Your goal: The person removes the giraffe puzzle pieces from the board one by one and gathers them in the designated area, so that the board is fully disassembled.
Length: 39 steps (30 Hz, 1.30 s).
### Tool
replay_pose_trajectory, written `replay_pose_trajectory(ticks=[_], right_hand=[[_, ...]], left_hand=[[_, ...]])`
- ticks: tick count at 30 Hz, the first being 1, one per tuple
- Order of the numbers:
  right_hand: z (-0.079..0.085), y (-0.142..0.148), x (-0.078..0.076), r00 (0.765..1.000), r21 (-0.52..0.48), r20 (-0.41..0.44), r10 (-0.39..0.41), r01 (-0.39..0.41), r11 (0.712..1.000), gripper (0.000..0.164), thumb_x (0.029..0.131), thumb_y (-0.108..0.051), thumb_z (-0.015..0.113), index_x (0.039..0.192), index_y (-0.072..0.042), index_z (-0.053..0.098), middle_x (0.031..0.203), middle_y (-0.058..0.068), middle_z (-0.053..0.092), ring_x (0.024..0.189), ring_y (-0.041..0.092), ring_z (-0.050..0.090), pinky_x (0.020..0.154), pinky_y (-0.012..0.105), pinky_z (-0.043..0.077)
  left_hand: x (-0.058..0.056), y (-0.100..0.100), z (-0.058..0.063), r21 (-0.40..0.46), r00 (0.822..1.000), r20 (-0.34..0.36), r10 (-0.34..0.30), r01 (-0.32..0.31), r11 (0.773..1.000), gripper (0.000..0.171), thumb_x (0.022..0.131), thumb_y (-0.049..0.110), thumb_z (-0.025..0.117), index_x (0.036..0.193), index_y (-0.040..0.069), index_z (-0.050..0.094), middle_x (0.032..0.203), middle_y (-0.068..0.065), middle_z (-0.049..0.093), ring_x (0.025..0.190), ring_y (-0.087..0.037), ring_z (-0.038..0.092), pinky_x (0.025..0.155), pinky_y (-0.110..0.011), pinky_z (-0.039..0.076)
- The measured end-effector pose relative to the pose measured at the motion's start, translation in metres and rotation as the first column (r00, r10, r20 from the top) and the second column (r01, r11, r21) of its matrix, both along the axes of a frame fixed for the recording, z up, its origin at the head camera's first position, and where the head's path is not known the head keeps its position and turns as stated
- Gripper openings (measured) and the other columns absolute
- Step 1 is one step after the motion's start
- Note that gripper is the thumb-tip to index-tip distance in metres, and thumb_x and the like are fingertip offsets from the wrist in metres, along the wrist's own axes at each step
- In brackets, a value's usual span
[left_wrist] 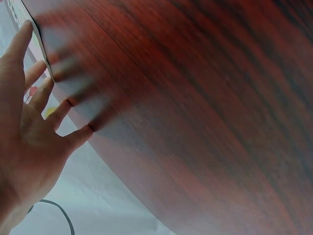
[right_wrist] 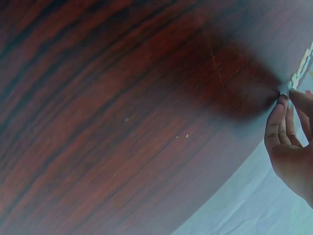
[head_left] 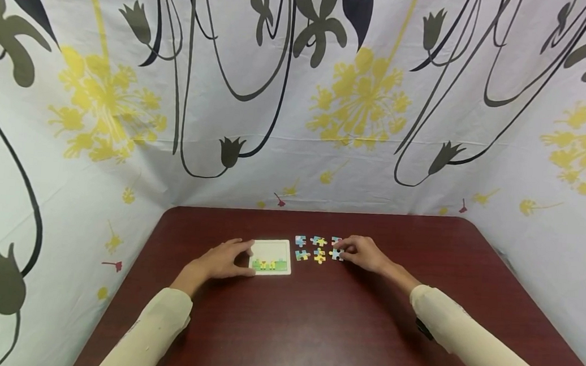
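A small white puzzle tray (head_left: 271,249), with a printed strip of green and yellow along its bottom, lies on the table. Spread along the tray's left side, my left hand (head_left: 225,259) touches its edge with thumb and fingertips; the left wrist view shows those fingers nearly straight. To the right of the tray, jigsaw pieces (head_left: 319,257) lie in two short rows. My right hand (head_left: 364,253) pinches a light-blue jigsaw piece (head_left: 337,255) at the right end of the near row. In the right wrist view, thumb and fingertips meet on that thin piece (right_wrist: 284,90), mostly hidden by them.
The dark red-brown wooden table (head_left: 293,330) has rounded far corners. Behind it and along both sides hangs a white cloth (head_left: 294,166) printed with flowers and vines. One more piece (head_left: 336,240) lies just beyond the right fingertips.
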State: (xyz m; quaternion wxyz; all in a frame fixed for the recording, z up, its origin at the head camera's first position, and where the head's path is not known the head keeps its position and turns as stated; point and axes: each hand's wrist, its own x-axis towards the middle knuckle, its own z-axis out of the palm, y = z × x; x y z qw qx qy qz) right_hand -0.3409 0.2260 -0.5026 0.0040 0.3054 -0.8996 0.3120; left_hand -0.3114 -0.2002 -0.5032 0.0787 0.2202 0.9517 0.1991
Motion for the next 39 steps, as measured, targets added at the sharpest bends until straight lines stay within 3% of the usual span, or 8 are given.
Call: replay_pose_trajectory(ticks=[18, 26, 32, 39], right_hand=[[-0.006, 0.0, -0.003, 0.999, 0.0, -0.031, 0.021, -0.021, 1.0, 0.017, 0.097, -0.003, 0.072, 0.113, -0.004, 0.077, 0.105, 0.007, 0.075, 0.084, 0.016, 0.072, 0.072, 0.028, 0.056], [0.0, -0.022, -0.004, 0.998, -0.015, -0.035, 0.057, -0.058, 0.998, 0.018, 0.097, -0.004, 0.072, 0.115, -0.002, 0.076, 0.111, 0.013, 0.075, 0.084, 0.018, 0.073, 0.069, 0.027, 0.056], [0.002, -0.043, -0.006, 0.996, -0.017, -0.028, 0.086, -0.086, 0.996, 0.019, 0.098, -0.005, 0.071, 0.116, -0.001, 0.075, 0.108, 0.011, 0.076, 0.088, 0.017, 0.073, 0.071, 0.026, 0.057], [0.004, -0.065, -0.005, 0.994, -0.039, 0.019, 0.104, -0.103, 0.994, 0.019, 0.098, -0.006, 0.072, 0.116, -0.002, 0.076, 0.108, 0.01, 0.076, 0.08, 0.013, 0.071, 0.063, 0.023, 0.053]], left_hand=[[0.003, 0.002, 0.006, -0.01, 1.0, 0.007, 0.012, -0.012, 1.0, 0.068, 0.086, 0.058, 0.08, 0.14, 0.023, 0.061, 0.154, -0.006, 0.05, 0.15, -0.034, 0.036, 0.111, -0.067, 0.036], [0.004, 0.002, 0.005, 0.002, 1.0, 0.0, 0.0, 0.0, 1.0, 0.066, 0.086, 0.057, 0.08, 0.139, 0.022, 0.061, 0.155, -0.006, 0.05, 0.151, -0.036, 0.034, 0.111, -0.069, 0.034], [0.004, 0.003, 0.006, 0.005, 1.0, 0.003, 0.0, 0.0, 1.0, 0.068, 0.086, 0.056, 0.08, 0.14, 0.021, 0.061, 0.153, -0.006, 0.051, 0.151, -0.035, 0.035, 0.112, -0.066, 0.036], [0.004, 0.003, 0.007, -0.008, 1.0, 0.013, 0.015, -0.015, 1.0, 0.069, 0.082, 0.058, 0.082, 0.139, 0.023, 0.062, 0.158, -0.007, 0.047, 0.152, -0.034, 0.033, 0.112, -0.067, 0.035]])
